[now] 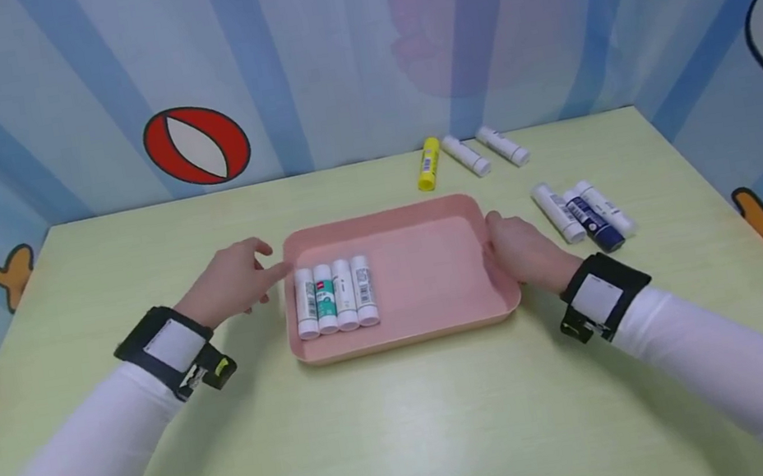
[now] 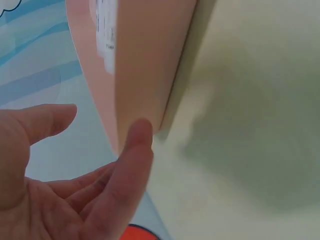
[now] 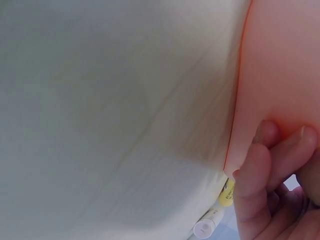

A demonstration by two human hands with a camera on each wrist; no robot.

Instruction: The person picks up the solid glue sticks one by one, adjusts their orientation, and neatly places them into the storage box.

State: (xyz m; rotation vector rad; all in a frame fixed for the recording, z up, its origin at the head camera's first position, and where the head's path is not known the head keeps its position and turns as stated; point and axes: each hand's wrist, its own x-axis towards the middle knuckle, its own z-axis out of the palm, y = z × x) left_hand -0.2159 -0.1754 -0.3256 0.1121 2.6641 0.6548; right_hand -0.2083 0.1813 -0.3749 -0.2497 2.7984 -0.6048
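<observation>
A pink tray lies on the table. Side by side in its left part are several glue sticks, mostly white, one with a green label. My right hand grips the tray's right rim; in the right wrist view its fingertips press on the outer wall. At the tray's left end is my left hand, thumb apart from the loosely bent fingers, holding nothing. Its thumb tip comes close to the rim in the head view; whether it touches I cannot tell.
Behind the tray lie a yellow glue stick and two white ones. To the right, a dark blue glue stick lies between two white ones. A printed backdrop rises at the table's back edge.
</observation>
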